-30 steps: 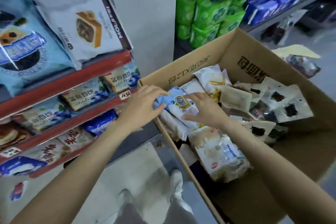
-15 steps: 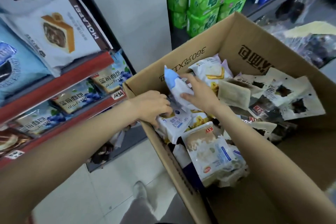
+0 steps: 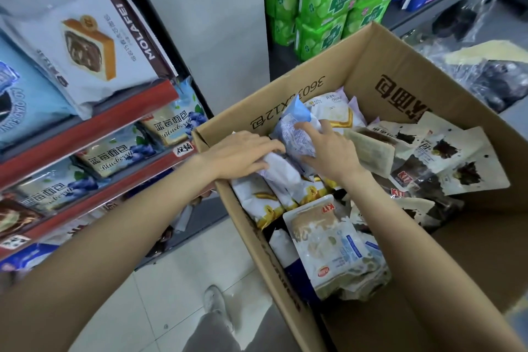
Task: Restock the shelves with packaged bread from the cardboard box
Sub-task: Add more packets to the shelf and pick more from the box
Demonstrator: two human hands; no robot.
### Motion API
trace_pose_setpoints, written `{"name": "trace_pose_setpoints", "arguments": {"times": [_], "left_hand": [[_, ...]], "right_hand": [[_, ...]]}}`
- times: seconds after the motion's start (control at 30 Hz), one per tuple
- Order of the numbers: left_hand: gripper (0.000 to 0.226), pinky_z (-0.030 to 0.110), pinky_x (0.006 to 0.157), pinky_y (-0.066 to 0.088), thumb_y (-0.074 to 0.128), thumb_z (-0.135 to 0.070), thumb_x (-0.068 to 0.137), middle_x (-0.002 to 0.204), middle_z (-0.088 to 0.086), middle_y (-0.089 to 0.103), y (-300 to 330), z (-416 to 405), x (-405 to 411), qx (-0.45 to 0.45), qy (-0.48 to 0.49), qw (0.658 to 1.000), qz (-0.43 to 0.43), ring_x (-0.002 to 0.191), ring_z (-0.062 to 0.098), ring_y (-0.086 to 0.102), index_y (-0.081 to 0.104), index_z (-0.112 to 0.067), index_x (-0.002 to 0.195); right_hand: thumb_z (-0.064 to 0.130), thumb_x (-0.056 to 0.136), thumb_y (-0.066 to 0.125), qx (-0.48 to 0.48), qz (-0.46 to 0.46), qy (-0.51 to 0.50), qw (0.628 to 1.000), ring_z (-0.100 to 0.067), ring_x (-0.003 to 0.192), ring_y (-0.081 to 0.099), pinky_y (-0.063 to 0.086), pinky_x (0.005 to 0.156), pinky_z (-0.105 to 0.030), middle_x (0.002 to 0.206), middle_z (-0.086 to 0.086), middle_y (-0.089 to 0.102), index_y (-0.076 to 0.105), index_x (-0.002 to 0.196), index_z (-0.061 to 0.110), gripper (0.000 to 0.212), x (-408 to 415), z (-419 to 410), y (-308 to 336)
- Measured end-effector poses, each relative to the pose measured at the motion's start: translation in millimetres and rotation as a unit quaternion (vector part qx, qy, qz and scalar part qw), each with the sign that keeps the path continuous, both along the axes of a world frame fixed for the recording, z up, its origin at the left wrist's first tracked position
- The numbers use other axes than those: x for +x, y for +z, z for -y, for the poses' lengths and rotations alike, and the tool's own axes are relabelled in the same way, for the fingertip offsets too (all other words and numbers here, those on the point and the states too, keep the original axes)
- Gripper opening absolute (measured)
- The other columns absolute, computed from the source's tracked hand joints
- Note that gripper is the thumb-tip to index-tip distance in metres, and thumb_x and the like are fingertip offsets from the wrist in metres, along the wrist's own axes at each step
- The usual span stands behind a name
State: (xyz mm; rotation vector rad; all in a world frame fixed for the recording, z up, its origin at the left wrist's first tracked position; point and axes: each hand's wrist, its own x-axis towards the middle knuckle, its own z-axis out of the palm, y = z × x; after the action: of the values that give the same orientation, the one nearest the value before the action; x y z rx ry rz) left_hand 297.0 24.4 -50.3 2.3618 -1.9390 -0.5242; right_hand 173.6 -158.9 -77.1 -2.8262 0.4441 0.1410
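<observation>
The big open brown cardboard box (image 3: 400, 100) sits on the floor just beside the red-edged metal shelves (image 3: 94, 120), which already carry blueberry bread packs (image 3: 114, 151). Inside the box lies a loose heap of plastic-wrapped bread: white-and-gold packs along the near wall, a clear pack with a pale loaf (image 3: 334, 240) nearer the person, dark-printed white pouches (image 3: 445, 151) on the far side.

The right hand (image 3: 328, 151) has its fingers curled over a pale blue and white bread packet (image 3: 294, 131), tilted up on end above the heap. The left hand (image 3: 243, 151) lies flat with fingers straight on a white packet (image 3: 283, 177) next to it, pressing rather than gripping.

These look light, puffy and crinkly, the film likely slippery and the bread easy to squash. I would take each by its sealed end or cradle it broadly, never squeeze the middle.
</observation>
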Motion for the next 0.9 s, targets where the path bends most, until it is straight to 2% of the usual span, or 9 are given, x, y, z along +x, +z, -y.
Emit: {"name": "trace_pose_setpoints", "arguments": {"times": [0.17, 0.23, 0.33, 0.4, 0.5, 0.6, 0.7, 0.8, 0.9], "left_hand": [[0.032, 0.035, 0.100, 0.032, 0.054, -0.013, 0.093, 0.123, -0.002, 0.055, -10.5, 7.8, -2.4, -0.081, -0.026, 0.996, 0.000, 0.112, 0.022, 0.052, 0.054, -0.027, 0.121], [0.032, 0.036, 0.104, 0.029, 0.055, -0.019, 0.090, 0.126, -0.003, 0.054, -13.1, 9.7, -1.9, -0.081, -0.048, 0.996, 0.009, 0.117, 0.021, 0.049, 0.052, -0.028, 0.121], [0.058, 0.037, 0.108, 0.026, 0.066, -0.034, 0.077, 0.130, -0.003, 0.048, -16.5, 9.6, 0.4, -0.029, -0.057, 0.997, 0.040, 0.118, 0.017, 0.043, 0.038, -0.031, 0.128], [0.067, 0.037, 0.097, 0.035, 0.068, -0.020, 0.074, 0.122, 0.000, 0.054, -17.3, 12.7, -3.0, -0.034, -0.063, 0.994, 0.079, 0.107, 0.022, 0.051, 0.027, -0.031, 0.127], [0.069, 0.034, 0.077, 0.042, 0.072, -0.008, 0.070, 0.107, 0.003, 0.063, -9.8, 14.4, -6.5, -0.108, -0.050, 0.988, 0.099, 0.090, 0.024, 0.058, 0.036, -0.024, 0.126], [0.055, 0.031, 0.079, 0.038, 0.074, -0.011, 0.071, 0.105, 0.004, 0.062, 23.4, -5.2, -12.9, -0.227, -0.003, 0.969, 0.100, 0.095, 0.023, 0.055, 0.052, -0.018, 0.121], [0.047, 0.032, 0.082, 0.041, 0.073, -0.018, 0.077, 0.110, 0.003, 0.061, 69.3, -49.0, -29.3, -0.325, 0.053, 0.934, 0.138, 0.101, 0.021, 0.052, 0.053, -0.018, 0.120], [0.042, 0.034, 0.083, 0.046, 0.069, -0.027, 0.083, 0.111, 0.004, 0.063, 108.9, -104.3, -48.0, -0.373, 0.148, 0.907, 0.125, 0.101, 0.022, 0.057, 0.051, -0.019, 0.119], [0.045, 0.020, 0.077, 0.042, 0.069, -0.043, 0.081, 0.107, -0.010, 0.061, 131.0, -161.2, -64.2, -0.390, 0.366, 0.844, 0.038, 0.094, 0.004, 0.058, 0.051, -0.024, 0.117]], "right_hand": [[0.026, 0.084, 0.065, 0.103, 0.040, -0.062, 0.992, -0.034, 0.087, 0.059, 0.041, 0.059, -0.035, 0.119, -0.009, 0.050, 0.031, 0.137, 0.037, 0.064, -12.7, 12.6, 0.0], [0.025, 0.083, 0.067, 0.132, 0.066, -0.084, 0.986, -0.030, 0.081, 0.057, 0.039, 0.057, -0.034, 0.119, -0.007, 0.051, 0.033, 0.137, 0.036, 0.065, -20.6, 17.6, 2.7], [0.025, 0.082, 0.070, 0.152, 0.102, -0.106, 0.977, -0.023, 0.075, 0.054, 0.037, 0.056, -0.032, 0.119, -0.004, 0.052, 0.036, 0.135, 0.037, 0.064, -32.9, 20.1, 8.8], [0.026, 0.083, 0.070, 0.156, 0.129, -0.113, 0.973, -0.023, 0.082, 0.058, 0.042, 0.059, -0.033, 0.127, -0.002, 0.051, 0.036, 0.135, 0.038, 0.063, -40.6, 19.8, 17.0], [0.026, 0.083, 0.070, 0.147, 0.187, -0.125, 0.963, -0.021, 0.088, 0.056, 0.049, 0.065, -0.039, 0.130, -0.002, 0.050, 0.037, 0.136, 0.037, 0.063, -50.0, 16.5, 39.1], [0.024, 0.082, 0.071, 0.138, 0.249, -0.120, 0.951, -0.021, 0.087, 0.053, 0.048, 0.066, -0.040, 0.120, -0.001, 0.052, 0.039, 0.136, 0.035, 0.064, -53.9, 9.2, 68.7], [0.022, 0.081, 0.072, 0.140, 0.296, -0.077, 0.942, -0.017, 0.092, 0.053, 0.046, 0.071, -0.036, 0.123, 0.002, 0.052, 0.040, 0.136, 0.035, 0.065, -49.8, -1.2, 103.7], [0.019, 0.081, 0.073, 0.209, 0.322, -0.016, 0.923, -0.004, 0.114, 0.048, 0.040, 0.084, -0.016, 0.131, 0.014, 0.048, 0.041, 0.136, 0.034, 0.066, -36.8, -21.0, 136.6], [0.018, 0.080, 0.074, 0.251, 0.324, 0.058, 0.910, -0.001, 0.113, 0.046, 0.031, 0.080, 0.001, 0.129, 0.029, 0.043, 0.041, 0.135, 0.032, 0.066, -14.5, -54.6, 159.2]]}}
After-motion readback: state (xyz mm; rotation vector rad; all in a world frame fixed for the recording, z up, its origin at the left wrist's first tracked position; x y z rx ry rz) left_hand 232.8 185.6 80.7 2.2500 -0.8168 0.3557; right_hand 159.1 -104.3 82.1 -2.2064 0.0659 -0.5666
